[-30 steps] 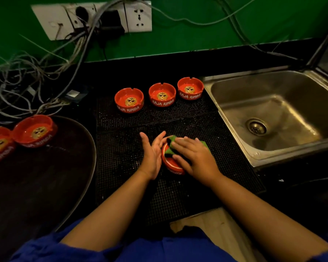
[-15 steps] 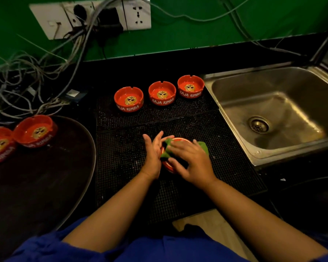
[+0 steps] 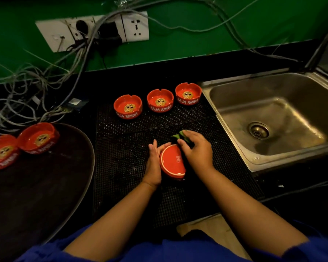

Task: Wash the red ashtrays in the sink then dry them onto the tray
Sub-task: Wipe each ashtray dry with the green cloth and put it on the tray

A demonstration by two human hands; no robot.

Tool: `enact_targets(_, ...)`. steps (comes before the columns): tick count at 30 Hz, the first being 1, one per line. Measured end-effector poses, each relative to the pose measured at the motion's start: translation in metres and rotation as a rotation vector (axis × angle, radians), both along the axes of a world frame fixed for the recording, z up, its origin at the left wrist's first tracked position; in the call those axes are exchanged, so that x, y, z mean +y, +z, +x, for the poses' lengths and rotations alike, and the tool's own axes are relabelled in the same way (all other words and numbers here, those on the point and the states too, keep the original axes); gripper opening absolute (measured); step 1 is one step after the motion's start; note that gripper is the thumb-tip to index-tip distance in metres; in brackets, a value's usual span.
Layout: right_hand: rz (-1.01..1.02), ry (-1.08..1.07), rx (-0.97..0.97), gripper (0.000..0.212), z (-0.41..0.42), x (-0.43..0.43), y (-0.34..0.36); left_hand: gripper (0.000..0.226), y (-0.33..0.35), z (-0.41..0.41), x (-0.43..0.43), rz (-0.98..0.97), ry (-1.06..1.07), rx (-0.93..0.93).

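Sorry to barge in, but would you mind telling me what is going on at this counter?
A person is wiping a red ashtray over the black mat. The left hand props it on edge, underside showing, with straight fingers, while the right hand rubs a green cloth against its far rim. Three more ashtrays wait on the mat beside the sink, and two ashtrays sit on the dark tray at the left.

Six red ashtrays (image 3: 160, 101), seemingly one green cloth (image 3: 182, 134).
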State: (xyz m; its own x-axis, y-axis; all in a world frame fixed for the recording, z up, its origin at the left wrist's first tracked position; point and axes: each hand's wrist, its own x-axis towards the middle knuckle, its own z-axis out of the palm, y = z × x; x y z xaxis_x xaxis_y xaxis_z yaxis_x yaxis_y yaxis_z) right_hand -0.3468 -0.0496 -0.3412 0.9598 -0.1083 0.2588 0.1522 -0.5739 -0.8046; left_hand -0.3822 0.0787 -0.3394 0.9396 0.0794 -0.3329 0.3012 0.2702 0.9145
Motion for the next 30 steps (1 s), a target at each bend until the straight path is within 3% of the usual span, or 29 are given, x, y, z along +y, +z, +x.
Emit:
enact_targets(2,-0.001,-0.085,-0.015,0.03,0.013,-0.018,0.011,0.13,-0.003,-0.002,0.0,0.042,-0.012,-0.009)
enact_targets(5,-0.136,-0.147,-0.074,0.033,0.034,-0.051,0.027,0.143,-0.002,-0.003,0.004,0.083,-0.038,-0.047)
enact_targets(8,-0.306,0.095,0.043,0.04,0.05,-0.063,0.021,0.136,-0.001,-0.008,0.007,0.16,-0.03,-0.077)
enact_targets(11,-0.58,0.303,0.334,0.051,0.048,-0.059,0.0,0.089,-0.004,-0.019,0.016,0.373,-0.043,-0.15)
enact_targets(12,-0.612,0.296,0.349,0.053,0.047,-0.057,-0.003,0.071,-0.006,-0.024,0.021,0.457,-0.063,-0.18)
enact_targets(14,-0.537,0.262,0.323,0.057,0.042,-0.05,0.007,0.06,-0.012,-0.033,0.036,0.663,-0.123,-0.223)
enact_targets(16,-0.387,0.387,0.235,0.068,0.031,-0.039,0.022,0.069,-0.019,-0.042,0.052,0.911,-0.165,-0.23)
enact_targets(18,-0.334,0.649,0.232,0.085,0.018,-0.026,0.032,0.079,-0.025,-0.051,0.064,1.153,-0.182,-0.201)
enact_targets(21,-0.768,0.839,0.275,0.12,0.004,-0.007,0.032,0.1,-0.029,-0.066,0.076,1.371,-0.235,-0.14)
enact_targets(24,-1.021,0.807,0.251,0.119,0.009,0.004,0.037,0.107,-0.03,-0.071,0.077,1.434,-0.275,-0.143)
enact_targets(27,-0.91,0.8,0.258,0.101,0.013,0.012,0.039,0.107,-0.029,-0.071,0.077,1.353,-0.227,-0.153)
enact_targets(30,-0.421,0.705,0.228,0.085,0.014,0.02,0.038,0.105,-0.029,-0.071,0.077,1.288,-0.186,-0.16)
